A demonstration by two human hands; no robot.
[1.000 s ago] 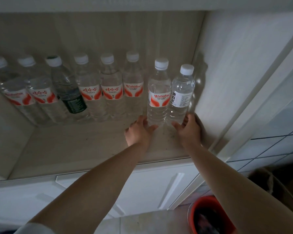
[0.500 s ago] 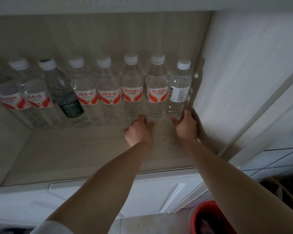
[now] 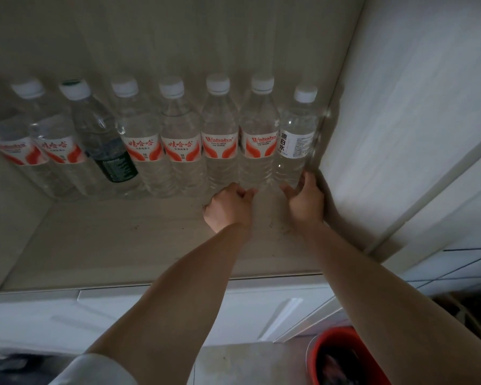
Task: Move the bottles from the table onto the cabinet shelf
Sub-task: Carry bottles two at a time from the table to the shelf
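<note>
L hand (image 3: 229, 208) grips red-label bottle (image 3: 257, 151) base, R hand (image 3: 306, 201) white-label bottle (image 3: 296, 143). Risk: hasty release tips either into row.

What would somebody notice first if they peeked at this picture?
Probably the long row of water bottles standing side by side along the back of the cabinet shelf, most with red-and-white labels and one with a dark green label. Next, the two bare arms reaching in: the left hand and right hand are at the bases of the two bottles nearest the right wall. A red bucket sits on the floor at bottom right.
</note>
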